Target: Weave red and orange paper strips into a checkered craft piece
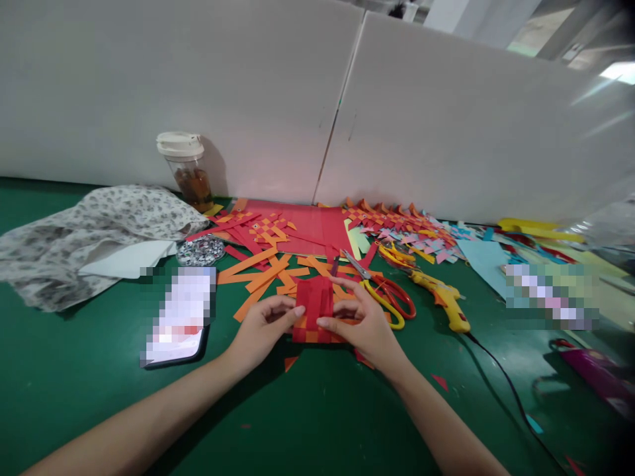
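Note:
Between my two hands is a small woven piece of red and orange paper strips [313,305], raised a little off the table. My left hand [265,326] pinches its left edge between thumb and fingers. On the other side, my right hand [364,322] grips the right edge, its thumb lying on the front. Loose orange paper strips [265,271] are scattered just behind the piece. Scissors [384,291] with red and yellow handles lie beyond my right hand, and a yellow glue gun [441,301] rests to their right.
A phone [181,317] lies at left beside a patterned cloth [114,218]. A lidded cup [188,172] stands against the white partition [198,79]. Finished woven pieces [391,225] and coloured paper [486,264] fill the back right. The glue gun's cord [510,390] runs toward the front right.

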Tool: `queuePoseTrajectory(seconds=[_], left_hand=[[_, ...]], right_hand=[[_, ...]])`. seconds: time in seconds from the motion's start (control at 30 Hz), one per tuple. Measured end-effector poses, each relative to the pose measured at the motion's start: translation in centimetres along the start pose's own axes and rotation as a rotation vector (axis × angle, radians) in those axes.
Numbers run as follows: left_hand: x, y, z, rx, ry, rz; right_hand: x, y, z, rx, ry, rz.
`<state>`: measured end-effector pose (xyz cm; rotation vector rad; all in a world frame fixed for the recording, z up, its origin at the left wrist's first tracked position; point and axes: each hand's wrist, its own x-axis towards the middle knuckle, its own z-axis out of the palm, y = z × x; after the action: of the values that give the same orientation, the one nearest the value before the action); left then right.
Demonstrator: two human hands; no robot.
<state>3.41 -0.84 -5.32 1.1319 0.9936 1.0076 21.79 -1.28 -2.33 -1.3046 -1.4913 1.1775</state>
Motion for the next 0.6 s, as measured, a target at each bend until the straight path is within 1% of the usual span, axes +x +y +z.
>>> queuePoseTrajectory(seconds=[0.13, 0.27, 0.4, 0.43, 0.47, 0.53, 0.6], left_hand=[[0.1, -0.2, -0.1, -0.028, 0.037, -0.015], [0.2, -0.3, -0.1, -0.061, 0.053, -0.010], [0.0, 0.3, 0.1, -0.090, 0.098, -0.042], [0.0, 0.4, 0.2, -0.110, 0.092, -0.041], [-0.1, 0.6, 0.2, -0.133, 0.063, -0.032], [-0.1, 0.7, 0.3, -0.181, -0.042, -0.003], [0.0, 0.4, 0.3, -0.210, -0.121, 0.017]], right_hand=[[0.1, -0.1, -0.4, -0.023, 0.005, 0.001], [0.2, 0.1, -0.7, -0.041, -0.034, 0.008], [0.3, 0.4, -0.7, -0.040, -0.029, 0.003], [0.3, 0.5, -0.7, -0.040, -0.024, -0.004], [0.3, 0.5, -0.7, -0.041, -0.018, -0.013], [0.2, 0.4, -0.6, -0.046, -0.015, -0.028], [0.1, 0.2, -0.6, -0.066, -0.016, -0.025]])
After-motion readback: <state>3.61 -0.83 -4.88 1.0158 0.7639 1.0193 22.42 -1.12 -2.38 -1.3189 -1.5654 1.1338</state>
